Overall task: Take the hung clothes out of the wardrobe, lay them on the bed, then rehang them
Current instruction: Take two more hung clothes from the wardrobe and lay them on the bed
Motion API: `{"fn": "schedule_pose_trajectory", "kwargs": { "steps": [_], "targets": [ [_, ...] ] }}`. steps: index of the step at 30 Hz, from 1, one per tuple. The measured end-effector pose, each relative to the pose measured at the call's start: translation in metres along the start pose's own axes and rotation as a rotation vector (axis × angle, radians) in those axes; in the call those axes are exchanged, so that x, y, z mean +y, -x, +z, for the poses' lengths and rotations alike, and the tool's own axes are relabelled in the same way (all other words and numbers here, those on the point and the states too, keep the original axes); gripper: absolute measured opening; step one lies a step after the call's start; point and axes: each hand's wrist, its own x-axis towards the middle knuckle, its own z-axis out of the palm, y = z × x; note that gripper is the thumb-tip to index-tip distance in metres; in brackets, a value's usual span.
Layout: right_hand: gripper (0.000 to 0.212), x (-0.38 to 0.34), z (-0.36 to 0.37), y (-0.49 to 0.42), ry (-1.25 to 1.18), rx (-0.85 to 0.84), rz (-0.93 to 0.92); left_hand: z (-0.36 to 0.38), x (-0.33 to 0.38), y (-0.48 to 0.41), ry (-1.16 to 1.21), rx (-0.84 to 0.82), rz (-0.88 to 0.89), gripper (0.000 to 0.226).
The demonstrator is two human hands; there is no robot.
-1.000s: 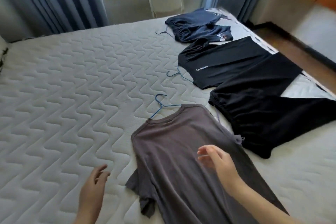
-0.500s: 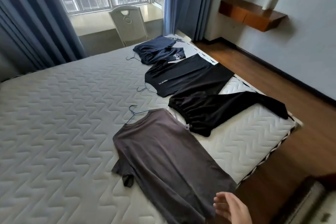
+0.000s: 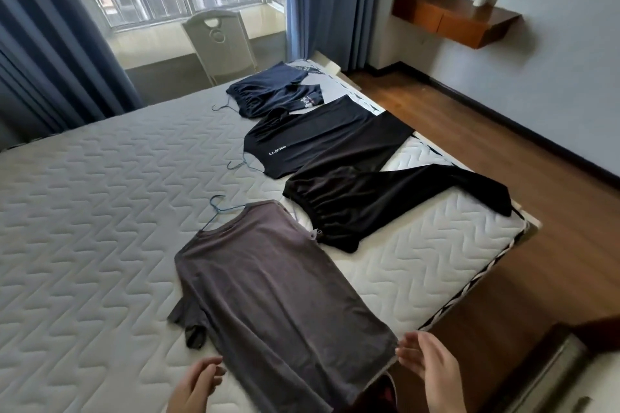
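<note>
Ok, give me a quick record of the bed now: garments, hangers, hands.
bed: four garments in a row along its right side
nearest: grey T-shirt, flat, blue hanger at its neck
next: black trousers, no hanger visible
then: black top, second hanger poking out
farthest: navy garment, third hanger poking out
left hand: empty, by the T-shirt's hem
right hand: empty, by the hem's right corner
</note>
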Motion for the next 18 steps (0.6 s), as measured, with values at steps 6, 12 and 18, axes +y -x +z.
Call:
{"fn": "schedule_pose_trajectory", "kwargs": {
  "steps": [6, 12, 18],
  "targets": [
    [0.031, -0.05, -0.057, -0.071, 0.159, -0.083, -0.118, 0.115, 0.015, 0.025, 0.017, -0.042, -0.06, 0.026],
    [0.031, -0.108, -0.109, -0.12, 0.18, -0.051, -0.173, 0.191, 0.018, 0.048, -0.047, -0.192, -0.149, 0.032],
    [0.033, -0.116, -0.151, -0.138, 0.15, -0.021, -0.18, 0.238, 0.079, 0.053, -0.121, -0.154, -0.091, 0.025]
  ]
}}
